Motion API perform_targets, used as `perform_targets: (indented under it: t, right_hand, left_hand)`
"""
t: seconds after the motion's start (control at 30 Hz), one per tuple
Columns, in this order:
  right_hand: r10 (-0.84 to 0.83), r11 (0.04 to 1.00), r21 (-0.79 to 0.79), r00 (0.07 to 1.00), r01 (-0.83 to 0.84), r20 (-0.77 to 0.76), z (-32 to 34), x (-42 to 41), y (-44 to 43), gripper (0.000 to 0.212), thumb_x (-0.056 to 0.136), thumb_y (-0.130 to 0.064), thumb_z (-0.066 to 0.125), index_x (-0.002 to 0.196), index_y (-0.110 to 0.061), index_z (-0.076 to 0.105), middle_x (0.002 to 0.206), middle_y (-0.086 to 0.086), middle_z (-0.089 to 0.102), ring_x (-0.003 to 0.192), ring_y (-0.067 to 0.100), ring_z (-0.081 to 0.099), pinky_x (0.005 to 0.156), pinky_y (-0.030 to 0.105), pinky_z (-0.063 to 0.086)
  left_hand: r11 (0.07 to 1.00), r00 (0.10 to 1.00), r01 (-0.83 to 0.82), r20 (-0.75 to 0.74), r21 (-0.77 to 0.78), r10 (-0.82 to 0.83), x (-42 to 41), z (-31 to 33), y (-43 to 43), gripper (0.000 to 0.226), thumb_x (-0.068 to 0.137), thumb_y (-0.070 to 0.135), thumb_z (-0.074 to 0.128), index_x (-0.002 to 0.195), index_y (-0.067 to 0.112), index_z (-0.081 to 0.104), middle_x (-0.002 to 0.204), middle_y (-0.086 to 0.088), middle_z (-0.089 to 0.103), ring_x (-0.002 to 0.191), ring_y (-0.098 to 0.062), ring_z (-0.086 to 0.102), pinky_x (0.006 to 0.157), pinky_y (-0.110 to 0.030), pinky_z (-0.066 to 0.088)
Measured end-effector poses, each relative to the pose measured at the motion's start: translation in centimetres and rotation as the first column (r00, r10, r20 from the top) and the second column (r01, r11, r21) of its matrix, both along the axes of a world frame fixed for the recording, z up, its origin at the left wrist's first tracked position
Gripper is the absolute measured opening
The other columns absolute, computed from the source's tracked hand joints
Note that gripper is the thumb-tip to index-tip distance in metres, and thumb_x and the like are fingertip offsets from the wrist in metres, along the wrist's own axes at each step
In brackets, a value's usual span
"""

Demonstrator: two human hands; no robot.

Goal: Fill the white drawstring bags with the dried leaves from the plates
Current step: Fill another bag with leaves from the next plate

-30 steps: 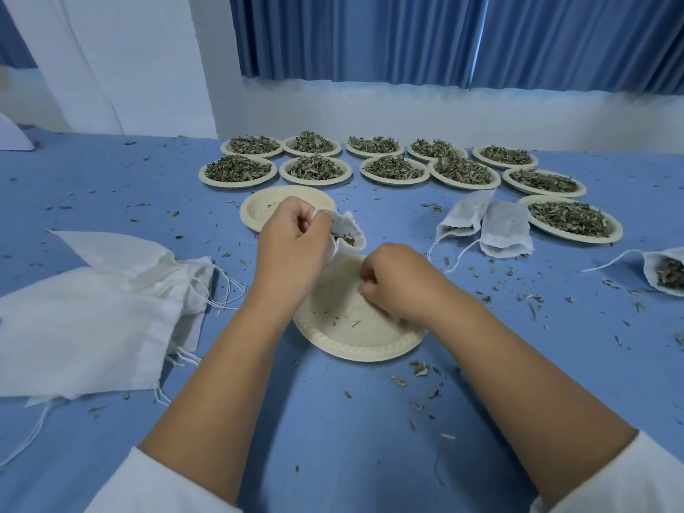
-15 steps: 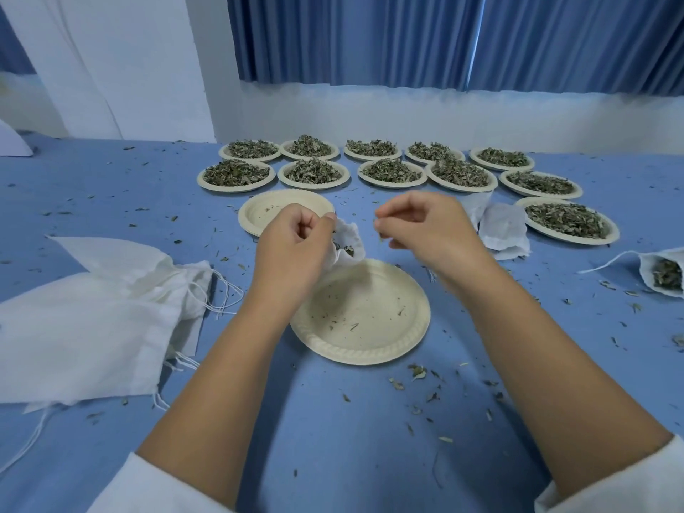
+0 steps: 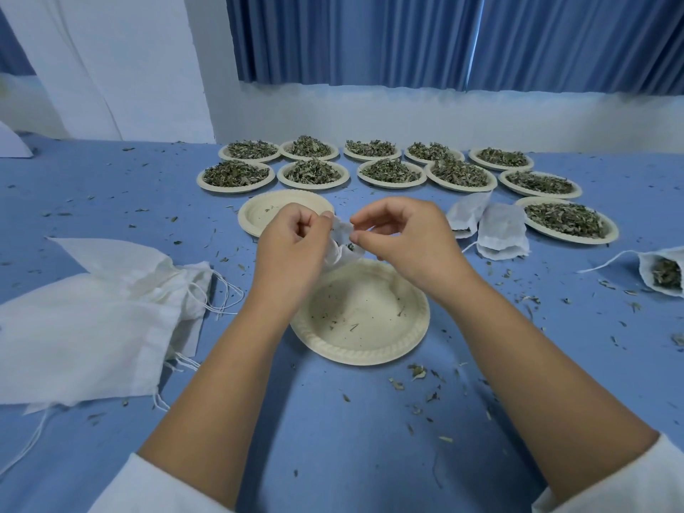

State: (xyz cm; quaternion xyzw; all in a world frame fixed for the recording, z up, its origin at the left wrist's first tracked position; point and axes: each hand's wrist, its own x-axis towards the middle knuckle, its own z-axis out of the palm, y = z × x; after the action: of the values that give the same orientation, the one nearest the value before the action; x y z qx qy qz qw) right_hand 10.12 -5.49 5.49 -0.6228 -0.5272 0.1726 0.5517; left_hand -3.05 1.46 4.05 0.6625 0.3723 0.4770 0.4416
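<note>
head view: both hands (image 3: pixel 355 242) pinch the small bag (image 3: pixel 342 244) above the emptied plate (image 3: pixel 361 312).

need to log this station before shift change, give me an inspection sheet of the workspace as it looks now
surface: blue cloth-covered table, strewn with loose leaf bits
job's things: small white drawstring bag held over an almost bare cream paper plate; second bare plate behind it; eleven plates of dried green leaves at the back; two filled bags lying right; one open filled bag at the right edge
clutter: pile of empty white bags on the left
grippers: left hand grips the bag; right hand fingers pinch its mouth
cables: nothing seen
surroundings: blue curtains, white wall
</note>
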Motion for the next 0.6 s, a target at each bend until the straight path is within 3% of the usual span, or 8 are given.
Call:
perform_targets:
  t: [0.07,0.13,0.2,0.27,0.33,0.43,0.53,0.6]
  right_hand:
    - [-0.105,0.992,-0.073,0.994,0.106,0.009,-0.2,0.2,0.3,0.010,0.084,-0.018,0.076,0.092,-0.020,0.070,0.084,-0.004,0.065,0.066,0.007,0.059,0.059,0.021,0.053]
    - [-0.155,0.950,-0.288,0.982,0.118,-0.108,-0.2,0.6,0.3,0.027,0.088,-0.040,0.070,0.102,-0.017,0.067,0.094,0.002,0.066,0.072,0.012,0.065,0.062,0.028,0.060]
    - [-0.119,0.889,-0.453,0.922,-0.066,-0.368,0.1,0.8,0.3,0.048,0.090,-0.056,0.059,0.106,-0.011,0.063,0.089,0.009,0.072,0.066,0.018,0.070,0.057,0.033,0.060]
    - [-0.064,0.874,-0.432,0.826,-0.225,-0.560,0.2,0.8,0.3,0.053,0.091,-0.059,0.055,0.103,-0.008,0.059,0.078,0.013,0.074,0.064,0.022,0.072,0.053,0.029,0.056]
    - [-0.039,0.906,-0.357,0.797,-0.225,-0.603,0.0,0.7,0.6,0.045,0.092,-0.050,0.059,0.096,-0.006,0.060,0.071,0.012,0.072,0.061,0.022,0.071,0.053,0.028,0.055]
    - [-0.010,0.954,-0.247,0.807,-0.168,-0.590,-0.7,0.1,0.9,0.014,0.093,-0.015,0.059,0.085,-0.005,0.064,0.064,0.008,0.062,0.049,0.013,0.057,0.058,0.023,0.050]
    - [-0.061,0.982,-0.183,0.839,-0.046,-0.541,-0.9,0.5,0.9,0.009,0.092,-0.004,0.059,0.089,-0.009,0.066,0.067,0.006,0.063,0.045,0.007,0.057,0.044,0.017,0.047]
    - [-0.136,0.986,-0.140,0.905,0.086,-0.403,-1.0,1.3,0.9,0.014,0.092,-0.003,0.059,0.089,-0.016,0.061,0.076,0.009,0.065,0.053,0.012,0.063,0.051,0.023,0.054]
  left_hand:
    - [1.000,1.000,0.004,0.010,0.007,-0.004,0.0,0.1,0.0,0.023,0.095,0.025,0.058,0.076,0.013,0.052,0.072,-0.004,0.054,0.061,-0.011,0.047,0.062,-0.025,0.040]
    - [1.000,1.000,0.005,0.024,0.020,-0.006,0.0,0.0,0.0,0.023,0.095,0.025,0.057,0.076,0.014,0.051,0.074,-0.005,0.056,0.064,-0.012,0.048,0.064,-0.026,0.040]
    - [0.998,1.000,0.005,0.023,0.056,-0.006,0.1,0.0,-0.1,0.024,0.095,0.026,0.057,0.074,0.017,0.050,0.072,0.000,0.056,0.066,-0.012,0.050,0.065,-0.026,0.042]
    - [0.991,0.999,0.045,-0.035,0.123,-0.041,0.1,-0.2,-0.3,0.024,0.095,0.027,0.057,0.073,0.018,0.051,0.069,0.006,0.057,0.065,-0.011,0.052,0.065,-0.027,0.043]
    - [0.964,0.980,0.134,-0.177,0.229,-0.094,0.3,-0.7,-0.6,0.021,0.094,0.026,0.057,0.075,0.018,0.053,0.073,0.005,0.060,0.069,-0.011,0.056,0.065,-0.029,0.044]
    - [0.891,0.912,0.247,-0.403,0.381,-0.080,0.8,-1.4,-1.0,0.014,0.090,0.025,0.057,0.078,0.024,0.052,0.084,0.007,0.053,0.076,-0.004,0.052,0.068,-0.028,0.041]
    - [0.884,0.902,0.273,-0.420,0.380,-0.098,1.1,-1.8,-1.3,0.003,0.092,0.026,0.057,0.090,0.024,0.058,0.094,0.012,0.050,0.081,-0.004,0.052,0.075,-0.034,0.050]
    - [0.895,0.904,0.240,-0.423,0.375,-0.065,1.0,-1.9,-1.1,0.008,0.093,0.031,0.057,0.100,0.026,0.059,0.105,0.014,0.049,0.077,-0.003,0.053,0.074,-0.032,0.050]
